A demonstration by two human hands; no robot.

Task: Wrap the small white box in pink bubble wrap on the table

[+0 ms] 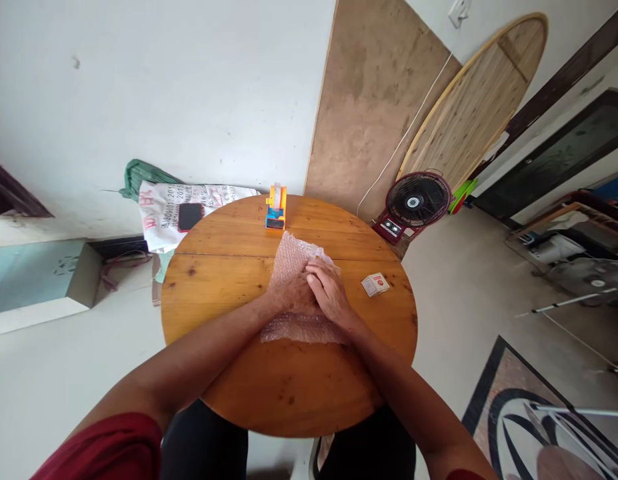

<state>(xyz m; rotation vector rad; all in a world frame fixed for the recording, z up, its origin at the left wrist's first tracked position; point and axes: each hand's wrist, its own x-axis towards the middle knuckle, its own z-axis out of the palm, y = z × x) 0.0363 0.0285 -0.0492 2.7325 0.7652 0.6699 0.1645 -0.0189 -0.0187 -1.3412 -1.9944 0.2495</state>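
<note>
A sheet of bubble wrap [291, 257] lies in the middle of a round wooden table [223, 280]. Both my hands rest on top of it, side by side. My left hand [293, 293] presses down on the wrap with its fingers curled under, partly covered by the other hand. My right hand [329, 290] lies flat across it with fingers stretched toward the left. A small white and red box [375, 284] sits on the table just right of my right hand. An orange and blue tape dispenser [276, 207] stands at the table's far edge.
A black phone [189, 216] lies on a printed white sack [161, 210] behind the table at the left. A red fan [416, 202] stands on the floor at the right, before leaning wooden boards [379, 87]. A patterned rug [533, 413] is at the lower right.
</note>
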